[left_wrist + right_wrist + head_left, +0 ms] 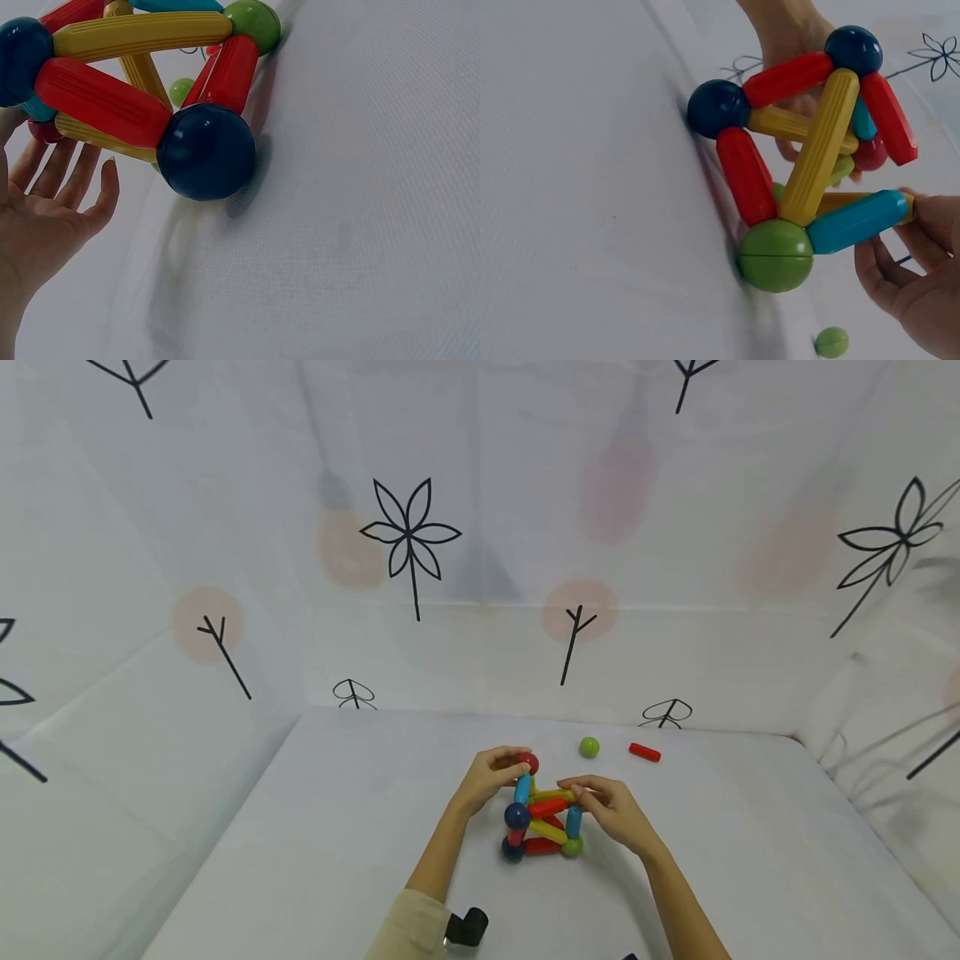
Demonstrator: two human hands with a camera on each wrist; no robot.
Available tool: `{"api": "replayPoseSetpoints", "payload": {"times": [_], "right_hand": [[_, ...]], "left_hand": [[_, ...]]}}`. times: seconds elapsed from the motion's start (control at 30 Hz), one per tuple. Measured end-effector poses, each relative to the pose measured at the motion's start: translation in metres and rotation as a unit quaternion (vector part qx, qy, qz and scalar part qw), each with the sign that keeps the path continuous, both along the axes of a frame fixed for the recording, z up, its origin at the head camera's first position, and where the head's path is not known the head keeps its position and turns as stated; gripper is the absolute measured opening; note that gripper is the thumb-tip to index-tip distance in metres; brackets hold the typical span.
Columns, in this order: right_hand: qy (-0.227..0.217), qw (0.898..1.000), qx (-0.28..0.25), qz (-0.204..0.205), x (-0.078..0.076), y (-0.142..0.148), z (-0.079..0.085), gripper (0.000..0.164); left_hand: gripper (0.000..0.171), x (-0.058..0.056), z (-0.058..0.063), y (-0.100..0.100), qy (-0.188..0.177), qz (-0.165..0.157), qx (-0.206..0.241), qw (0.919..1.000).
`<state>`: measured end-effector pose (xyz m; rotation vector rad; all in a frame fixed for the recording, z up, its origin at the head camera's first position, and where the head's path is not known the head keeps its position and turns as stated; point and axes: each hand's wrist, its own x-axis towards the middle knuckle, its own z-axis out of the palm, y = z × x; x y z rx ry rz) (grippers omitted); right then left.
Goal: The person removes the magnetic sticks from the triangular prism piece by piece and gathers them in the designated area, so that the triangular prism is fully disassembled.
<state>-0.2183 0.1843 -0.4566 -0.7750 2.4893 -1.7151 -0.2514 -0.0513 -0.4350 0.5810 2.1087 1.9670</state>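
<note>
A frame of coloured rods and balls stands on the table, seen in all three views. Dark blue balls mark its near left corner, one above the other; a green ball forms the lower right corner. At the upper far left, my left hand holds a red ball between thumb and fingers, with a blue rod below it. My right hand pinches the right end of a yellow rod, close to the top of an upright blue rod. The left fingertips are partly hidden in the left wrist view.
Beyond the frame, a loose green ball and a loose red rod lie on the white table. Black gear sits by the left sleeve. White patterned cloth rises behind the table.
</note>
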Motion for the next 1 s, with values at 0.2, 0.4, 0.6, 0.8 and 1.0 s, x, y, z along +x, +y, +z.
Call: {"api": "replayPoseSetpoints", "payload": {"times": [0.2,0.4,0.6,0.8,1.0], "right_hand": [[-0.022,0.999,-0.007,-0.026,0.000,0.001,-0.003,0.030],[-0.047,0.994,0.013,-0.094,-0.005,0.000,-0.007,0.031],[-0.071,0.987,0.007,-0.141,-0.011,0.000,-0.012,0.030],[-0.092,0.980,0.022,-0.176,-0.014,0.001,-0.016,0.034],[-0.098,0.977,0.030,-0.185,-0.016,0.003,-0.022,0.035]], "left_hand": [[0.037,0.000,0.000,0.000,-0.001,0.000,-0.002,1.0000],[0.037,-0.001,0.000,0.000,0.000,0.003,0.001,1.0000],[0.037,0.001,0.000,0.000,-0.001,0.003,0.004,1.0000],[0.038,-0.004,-0.006,0.000,-0.001,-0.003,0.008,1.0000],[0.036,-0.016,-0.027,0.002,-0.005,0.007,0.013,0.9999]]}}
